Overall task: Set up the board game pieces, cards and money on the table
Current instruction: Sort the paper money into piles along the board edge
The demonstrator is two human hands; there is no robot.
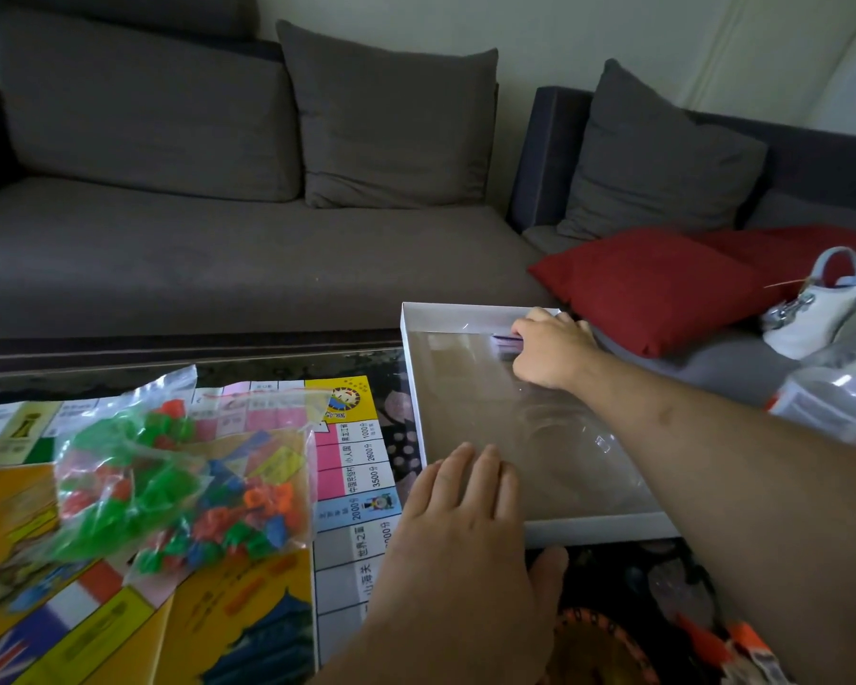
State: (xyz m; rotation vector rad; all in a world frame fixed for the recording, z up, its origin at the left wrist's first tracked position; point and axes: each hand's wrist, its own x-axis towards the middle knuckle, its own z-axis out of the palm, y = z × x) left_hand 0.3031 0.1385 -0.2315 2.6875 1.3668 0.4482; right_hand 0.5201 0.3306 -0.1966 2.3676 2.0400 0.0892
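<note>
Unpacking step: right hand (552, 348) curls round a small stack of cards or money (507, 341) at far wall of white box tray (599, 529); left hand (465, 506) flat, fingers together, steadies near rim; pieces bag (179, 477) on game board (357, 487); next, I'd say: lift stack w/o spilling, set by board.

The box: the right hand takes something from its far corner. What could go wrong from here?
1. The box hangs partly past the table edge toward the sofa; only the left hand steadies its near rim, so it may tip or slide.
2. The right hand grips a small stack against the corner wall; loose pieces could spill out.
3. Bringing the arm back could knock the bag lying on the board.
</note>
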